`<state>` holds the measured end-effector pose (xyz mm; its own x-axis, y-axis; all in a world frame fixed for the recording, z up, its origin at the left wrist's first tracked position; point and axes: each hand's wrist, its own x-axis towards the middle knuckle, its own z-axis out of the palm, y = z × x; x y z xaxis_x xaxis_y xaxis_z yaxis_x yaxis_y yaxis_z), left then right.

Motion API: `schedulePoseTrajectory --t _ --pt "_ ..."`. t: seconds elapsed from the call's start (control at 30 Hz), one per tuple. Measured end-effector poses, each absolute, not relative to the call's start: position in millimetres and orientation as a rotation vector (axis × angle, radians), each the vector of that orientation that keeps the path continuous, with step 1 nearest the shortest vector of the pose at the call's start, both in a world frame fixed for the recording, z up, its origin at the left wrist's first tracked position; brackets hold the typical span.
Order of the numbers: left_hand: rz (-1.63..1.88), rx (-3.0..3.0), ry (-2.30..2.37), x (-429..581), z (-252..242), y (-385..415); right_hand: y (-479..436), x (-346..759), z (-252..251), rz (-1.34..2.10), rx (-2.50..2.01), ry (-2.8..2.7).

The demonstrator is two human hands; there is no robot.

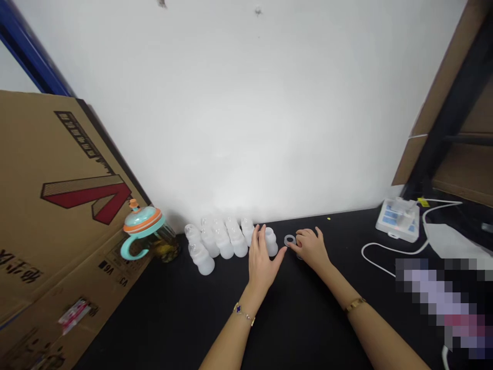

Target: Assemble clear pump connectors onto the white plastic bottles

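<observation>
Several white bottles with clear tops [222,244] stand grouped on the black table, left of my hands. My left hand [262,257] has its fingers and thumb spread, beside a white bottle without a clear top [271,242]; whether it touches that bottle is unclear. A pale translucent ring [289,240] lies just left of my right hand [311,246]. That hand's thumb and index finger bend near the ring's edge, and its fingertips are too small to show whether they grip anything. Part of another small pale piece shows beneath it.
At the left stand a glass pitcher with a turquoise and orange lid [144,226] and a large cardboard box [57,205]. On the right lie a white power strip [398,218] and a white cable [400,252]. A white wall [262,113] rises behind the table.
</observation>
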<state>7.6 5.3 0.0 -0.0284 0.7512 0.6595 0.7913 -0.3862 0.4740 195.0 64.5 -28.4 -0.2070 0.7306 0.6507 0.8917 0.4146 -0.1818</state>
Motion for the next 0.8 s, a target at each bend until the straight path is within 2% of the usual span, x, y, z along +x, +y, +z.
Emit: schedulePoseTrajectory --t 0.23,0.8 --pt "-1.415 -2.105 -1.600 7 2 5 63 189 -23 -0.289 -1.174 -2.079" --pt "-1.445 -2.095 -1.454 7 8 1 53 190 -16 -0.233 -1.208 -2.122"
